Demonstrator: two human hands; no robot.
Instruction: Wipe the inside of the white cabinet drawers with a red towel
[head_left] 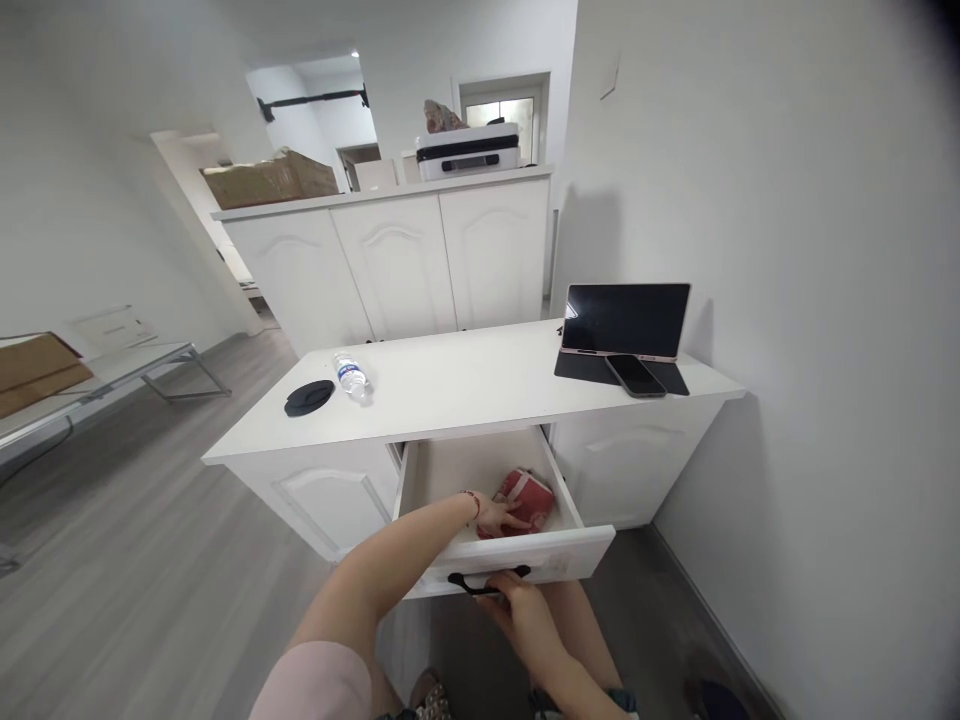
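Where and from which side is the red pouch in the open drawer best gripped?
From above, through the drawer's open top: the walls block its sides. Grip across the red pouch's bulging middle; it looks soft and lies flat. The left hand rests on its near edge; the right hand is at the black handle.

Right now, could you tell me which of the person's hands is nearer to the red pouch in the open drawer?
Left. The left hand is inside the drawer, its fingers resting on the red pouch. The right hand is outside, at the black handle on the drawer front.
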